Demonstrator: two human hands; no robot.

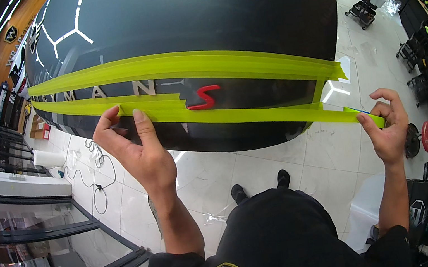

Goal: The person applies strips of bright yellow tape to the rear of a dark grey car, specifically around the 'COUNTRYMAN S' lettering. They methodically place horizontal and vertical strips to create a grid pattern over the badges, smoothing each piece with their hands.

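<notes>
A: What are the hands doing?
B: The right hand [388,130] grips a tape roll [377,120], thumb on the near side. The left hand [143,152] has its thumb and forefinger parted against the lower tape band [164,108]; I can't tell whether they pinch or only press.

A: Where does the tape run?
B: A yellow-green strip [267,112] stretches from the roll leftward across the dark car panel [195,23], passing just on the near side of a red letter badge [209,96]. The upper tape band [185,64] lies farther off, beyond the metallic letters [144,87].

A: What's hard to see?
B: The roll is partly hidden by the right fingers, and the left hand's other fingers are mostly tucked out of sight. The leftmost letters crowd together where the panel curves away. The panel's far edge is cut off.
</notes>
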